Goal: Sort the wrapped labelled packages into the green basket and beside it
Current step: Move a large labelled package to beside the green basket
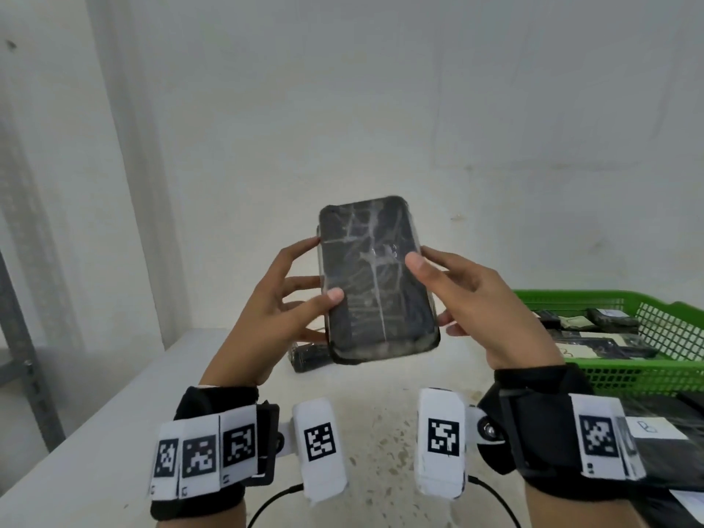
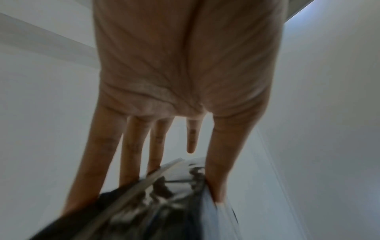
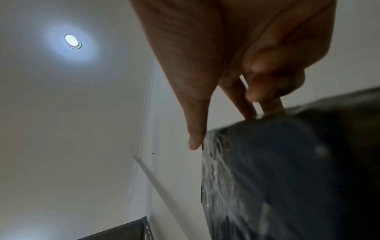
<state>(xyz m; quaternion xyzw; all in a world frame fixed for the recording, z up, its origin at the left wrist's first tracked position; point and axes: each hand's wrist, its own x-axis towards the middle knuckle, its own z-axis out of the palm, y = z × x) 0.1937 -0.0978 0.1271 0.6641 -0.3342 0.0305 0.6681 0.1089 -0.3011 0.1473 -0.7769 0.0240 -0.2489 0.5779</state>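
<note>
A black package wrapped in clear film is held up above the table, its flat face toward me; no label shows on this side. My left hand pinches its left edge, thumb on the front and fingers behind. My right hand grips its right edge the same way. In the left wrist view the left hand clamps the package between thumb and fingers. The right wrist view has the right hand on the package. The green basket stands at the right.
Several wrapped packages with paper labels lie in the basket. Another black package lies on the white table under the held one. A labelled package lies in front of the basket. A grey metal rack stands left.
</note>
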